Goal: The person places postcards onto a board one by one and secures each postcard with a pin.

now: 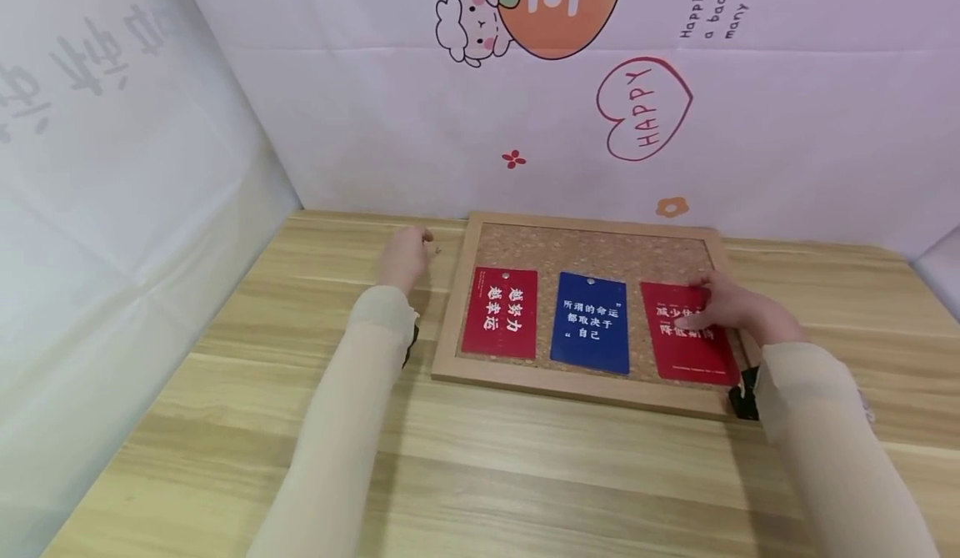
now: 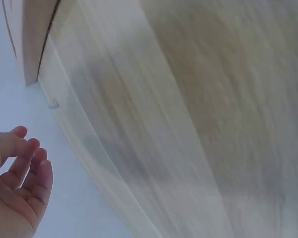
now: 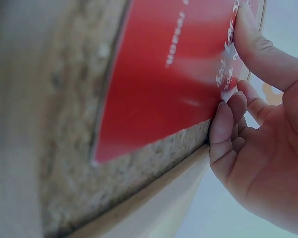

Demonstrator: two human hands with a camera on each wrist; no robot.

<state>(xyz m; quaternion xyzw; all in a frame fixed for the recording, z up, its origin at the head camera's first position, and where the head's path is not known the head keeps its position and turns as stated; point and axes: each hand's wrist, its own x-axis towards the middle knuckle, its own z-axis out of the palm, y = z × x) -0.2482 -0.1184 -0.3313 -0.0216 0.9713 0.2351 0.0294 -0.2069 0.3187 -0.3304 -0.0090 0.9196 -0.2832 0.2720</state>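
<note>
On the wooden-framed cork board [image 1: 592,245] lie a left red card [image 1: 500,312], a blue card [image 1: 590,349] and a right red card [image 1: 693,356], all with white lettering. My right hand [image 1: 723,304] pinches the right red card at its right edge. In the right wrist view the thumb [image 3: 265,54] lies on the face of this card [image 3: 154,99], with the fingers at its edge. My left hand [image 1: 403,258] is left of the board, its fingers loosely curled with nothing visible in them. Beside it a tiny hook-like metal piece [image 1: 438,250] rests on the table.
The light wood table [image 1: 525,475] carries the board near its back edge. White printed cloth [image 1: 375,124] hangs behind the table, and more white cloth [image 1: 135,208] lines the left side.
</note>
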